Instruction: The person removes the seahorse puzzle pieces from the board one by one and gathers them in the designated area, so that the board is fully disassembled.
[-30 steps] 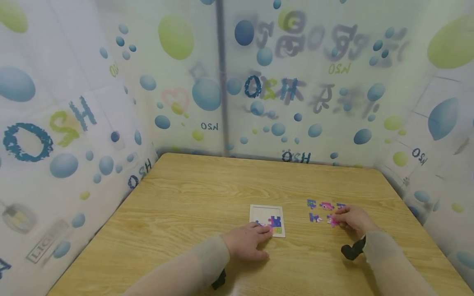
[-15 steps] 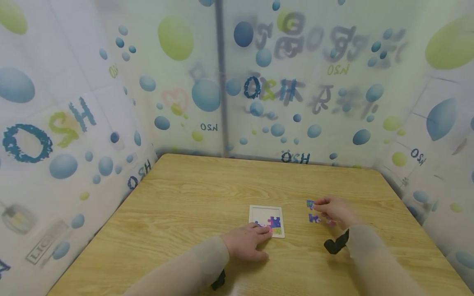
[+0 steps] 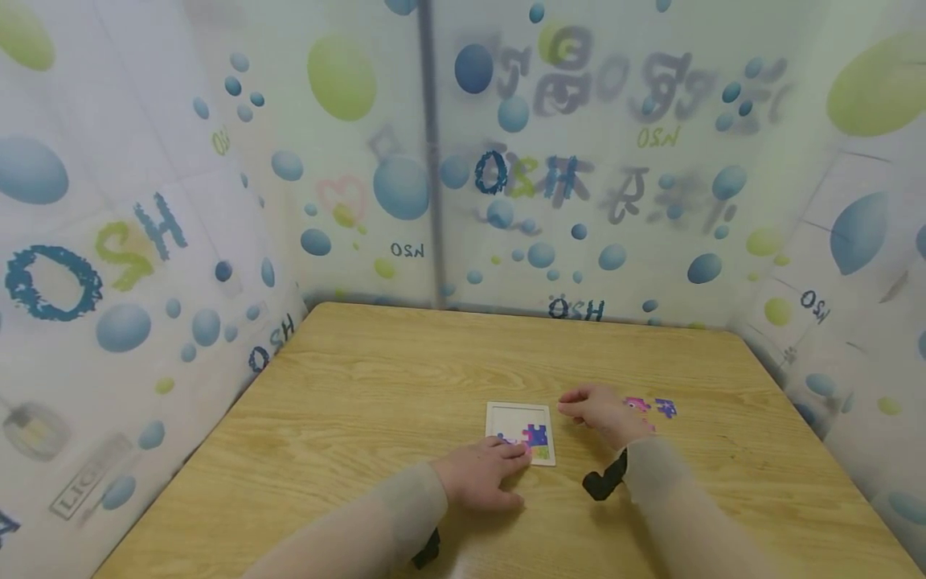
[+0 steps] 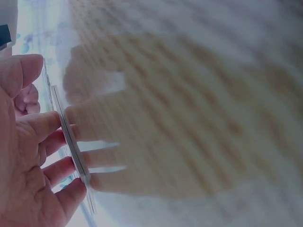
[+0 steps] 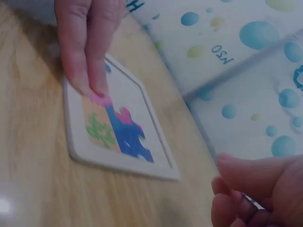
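Note:
A white puzzle tray (image 3: 502,404) lies on the table. Several joined jigsaw pieces (image 3: 536,435), blue, pink and green, fill part of it. My left hand (image 3: 481,474) rests its outstretched fingertips on the tray's near part, over a pink piece (image 5: 100,100). In the left wrist view the fingers (image 4: 59,170) meet the tray's thin edge. My right hand (image 3: 596,412) hovers just right of the tray, thumb and fingers drawn together. Between them a pale sliver (image 5: 253,202), apparently a puzzle piece, shows in the right wrist view; its picture is hidden.
Loose pieces, one pink (image 3: 637,404) and one purple (image 3: 665,408), lie right of my right hand. Another pink one (image 3: 649,427) is mostly covered by that hand. The wooden table (image 3: 391,378) ends at patterned curtains (image 3: 347,241) behind and on both sides.
My right hand has travelled left from the loose pieces to beside the tray, now covering the two leftmost pieces' places and uncovering the purple one. The left hand has stayed still.

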`<control>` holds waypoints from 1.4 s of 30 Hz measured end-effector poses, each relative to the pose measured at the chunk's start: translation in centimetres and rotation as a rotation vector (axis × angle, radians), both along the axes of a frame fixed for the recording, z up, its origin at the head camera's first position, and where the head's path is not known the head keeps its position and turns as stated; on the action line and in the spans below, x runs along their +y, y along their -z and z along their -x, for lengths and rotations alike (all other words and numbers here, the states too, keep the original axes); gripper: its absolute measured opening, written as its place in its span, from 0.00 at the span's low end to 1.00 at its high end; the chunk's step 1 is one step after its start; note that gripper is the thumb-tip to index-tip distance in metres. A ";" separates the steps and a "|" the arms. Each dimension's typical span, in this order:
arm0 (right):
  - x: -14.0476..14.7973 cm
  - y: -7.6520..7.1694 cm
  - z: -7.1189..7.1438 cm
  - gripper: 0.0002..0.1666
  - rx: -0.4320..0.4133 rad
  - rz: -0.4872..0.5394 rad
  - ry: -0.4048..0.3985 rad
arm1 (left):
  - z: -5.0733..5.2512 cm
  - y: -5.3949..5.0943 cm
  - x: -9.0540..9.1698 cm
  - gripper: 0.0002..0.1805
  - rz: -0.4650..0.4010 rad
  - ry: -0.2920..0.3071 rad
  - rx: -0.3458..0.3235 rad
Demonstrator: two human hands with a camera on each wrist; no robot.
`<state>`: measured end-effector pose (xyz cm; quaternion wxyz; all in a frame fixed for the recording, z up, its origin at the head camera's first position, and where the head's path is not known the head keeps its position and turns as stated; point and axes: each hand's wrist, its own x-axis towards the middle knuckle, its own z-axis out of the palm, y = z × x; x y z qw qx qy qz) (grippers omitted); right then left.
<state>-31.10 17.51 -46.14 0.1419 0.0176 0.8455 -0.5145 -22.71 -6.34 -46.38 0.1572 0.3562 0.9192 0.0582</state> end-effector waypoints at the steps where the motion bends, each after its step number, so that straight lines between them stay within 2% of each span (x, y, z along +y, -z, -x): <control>1: -0.4 0.2 0.0 0.12 0.002 0.002 -0.007 | 0.0 0.0 0.0 0.38 -0.001 0.001 0.001; 14: -3.9 1.7 -0.7 0.07 0.013 -0.008 -0.034 | 0.3 0.2 -0.1 0.38 -0.015 0.001 -0.032; 25: -4.3 2.4 -0.9 0.06 0.028 -0.087 -0.064 | -0.1 -0.1 0.1 0.39 0.011 0.045 0.058; 33: -4.5 2.2 -1.0 0.04 0.026 -0.122 -0.077 | -0.1 -0.3 0.9 0.38 0.013 0.028 0.095; 42: -4.5 2.0 -1.2 0.03 0.065 -0.169 -0.104 | -0.3 -0.1 1.8 0.37 0.064 0.025 0.187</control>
